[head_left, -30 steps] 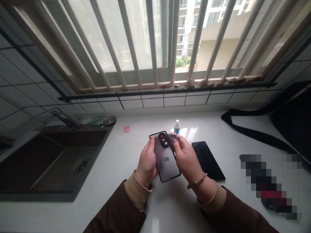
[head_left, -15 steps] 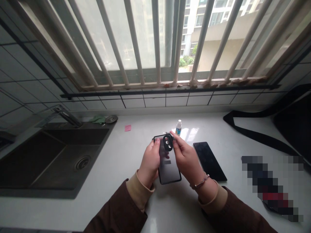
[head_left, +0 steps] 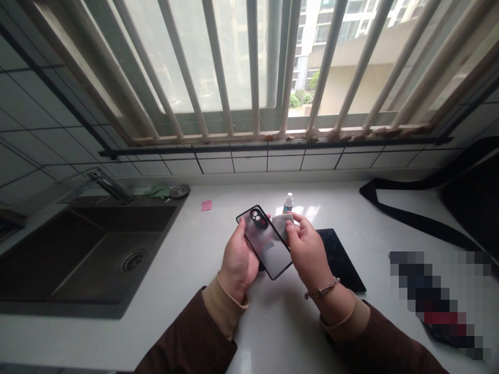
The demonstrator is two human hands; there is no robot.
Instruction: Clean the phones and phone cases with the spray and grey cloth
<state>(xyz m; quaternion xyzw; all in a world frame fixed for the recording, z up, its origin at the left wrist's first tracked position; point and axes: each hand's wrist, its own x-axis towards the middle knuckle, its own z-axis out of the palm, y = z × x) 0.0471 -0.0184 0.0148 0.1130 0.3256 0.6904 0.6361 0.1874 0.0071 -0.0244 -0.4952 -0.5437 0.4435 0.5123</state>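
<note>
My left hand (head_left: 237, 259) is closed round a translucent grey phone case (head_left: 264, 242) with a black rim and an oval camera cut-out, holding it tilted above the white counter (head_left: 187, 259). My right hand (head_left: 310, 254) pinches a small grey cloth (head_left: 281, 226) against the case's right edge. A black phone (head_left: 341, 259) lies flat on the counter just right of my right hand. A small white bottle with a blue label (head_left: 288, 202) stands behind the case.
A dark sink (head_left: 89, 249) with a tap (head_left: 109, 187) fills the left of the counter. A pink note (head_left: 206, 205) lies near it. A black bag with a strap (head_left: 429, 218) sits at the right. A barred window runs along the back.
The case has been turned from nearly upright to slanting left. My right hand moved from the camera cut-out to the case's right edge, and the grey cloth now shows in its fingers.
</note>
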